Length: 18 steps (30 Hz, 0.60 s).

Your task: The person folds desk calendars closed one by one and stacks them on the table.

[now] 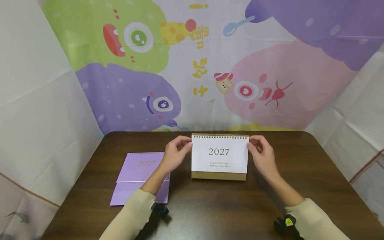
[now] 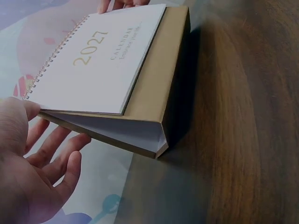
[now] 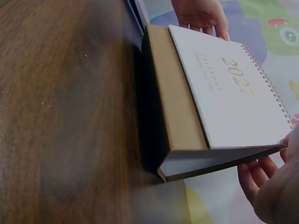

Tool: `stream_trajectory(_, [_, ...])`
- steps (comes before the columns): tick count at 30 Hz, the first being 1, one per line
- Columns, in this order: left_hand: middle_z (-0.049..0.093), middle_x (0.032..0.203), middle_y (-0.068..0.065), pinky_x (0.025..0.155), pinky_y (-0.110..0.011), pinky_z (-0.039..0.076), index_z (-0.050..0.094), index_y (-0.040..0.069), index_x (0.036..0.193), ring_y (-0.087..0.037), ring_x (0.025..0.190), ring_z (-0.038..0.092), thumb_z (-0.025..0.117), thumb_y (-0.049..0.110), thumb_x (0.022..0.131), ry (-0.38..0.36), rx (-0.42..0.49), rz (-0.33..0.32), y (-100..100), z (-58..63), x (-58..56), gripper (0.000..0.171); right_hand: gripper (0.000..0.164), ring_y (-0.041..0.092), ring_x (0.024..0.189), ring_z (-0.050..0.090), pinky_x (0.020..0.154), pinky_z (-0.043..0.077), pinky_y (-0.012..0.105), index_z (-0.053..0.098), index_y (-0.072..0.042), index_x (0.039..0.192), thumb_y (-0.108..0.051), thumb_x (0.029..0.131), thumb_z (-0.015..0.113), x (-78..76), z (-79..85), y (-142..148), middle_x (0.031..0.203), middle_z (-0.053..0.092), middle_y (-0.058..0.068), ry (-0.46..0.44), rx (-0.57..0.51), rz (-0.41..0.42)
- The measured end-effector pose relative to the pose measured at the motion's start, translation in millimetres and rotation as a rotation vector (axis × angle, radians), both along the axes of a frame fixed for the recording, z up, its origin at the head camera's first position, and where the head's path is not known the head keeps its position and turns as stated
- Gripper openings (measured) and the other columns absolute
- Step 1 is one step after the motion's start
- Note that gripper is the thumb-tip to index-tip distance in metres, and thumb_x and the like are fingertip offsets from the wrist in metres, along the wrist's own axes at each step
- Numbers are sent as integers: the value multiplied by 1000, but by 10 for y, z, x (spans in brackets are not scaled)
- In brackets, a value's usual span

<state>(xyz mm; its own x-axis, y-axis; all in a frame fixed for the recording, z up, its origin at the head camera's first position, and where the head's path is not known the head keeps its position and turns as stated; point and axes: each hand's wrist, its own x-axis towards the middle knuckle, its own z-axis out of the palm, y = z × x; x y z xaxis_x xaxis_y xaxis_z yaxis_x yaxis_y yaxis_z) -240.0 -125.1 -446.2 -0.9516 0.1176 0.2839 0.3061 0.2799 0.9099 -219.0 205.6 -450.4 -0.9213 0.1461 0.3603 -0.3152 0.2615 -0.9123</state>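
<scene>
A white 2027 desk calendar (image 1: 219, 160) with a brown kraft stand stands tented on the table, its wire-bound edge at the top. My left hand (image 1: 176, 154) pinches its upper left corner; in the left wrist view the thumb (image 2: 32, 110) lies on the front and the other fingers (image 2: 56, 151) are behind, slightly spread. At the upper right corner my right hand (image 1: 264, 156) pinches the calendar in the same way. The right wrist view shows the stand's open side (image 3: 205, 164), with a pale inner face.
A purple 2027 calendar (image 1: 141, 173) is on the brown wooden table (image 1: 222, 206) at the left, partly hidden by my left forearm. Behind the table's far edge hangs a cartoon-printed cloth (image 1: 201, 110). White cloth walls (image 1: 39, 83) stand at both sides.
</scene>
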Motion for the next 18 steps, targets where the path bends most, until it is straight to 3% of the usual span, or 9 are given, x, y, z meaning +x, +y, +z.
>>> stream_trajectory(3, [80, 113, -29, 92, -49, 70, 75, -3, 128, -48, 98, 82, 72, 10, 109, -26, 1, -4, 11, 27, 4, 23, 22, -6, 92, 63, 84, 51, 9, 70, 7, 130, -4, 110, 68, -9, 11, 17, 96, 65, -22, -16, 25, 2])
stream_trajectory(10, [81, 110, -26, 75, -23, 59, 77, -1, 128, -49, 92, 80, 71, 15, 111, -62, -38, 30, 5, 3, -9, 24, 24, -7, 89, 62, 83, 51, 9, 71, 5, 131, -9, 112, 68, -51, 0, 38, 102, 69, -5, -53, 95, 19])
stream_trajectory(14, [81, 111, -24, 71, -22, 56, 79, 1, 128, -45, 88, 80, 72, 19, 111, -87, -54, 46, 7, -30, -24, 26, 28, -9, 89, 63, 82, 52, 9, 70, 4, 136, -13, 113, 67, -58, -23, 46, 114, 74, 15, -91, 119, 38])
stream_trajectory(18, [82, 110, -20, 70, -26, 58, 80, 3, 127, -36, 81, 81, 74, 28, 110, -54, -44, 15, -38, -93, -63, 31, 31, -10, 88, 64, 82, 52, 9, 70, 4, 139, -13, 113, 67, -68, -30, 44, 120, 75, 28, -109, 147, 42])
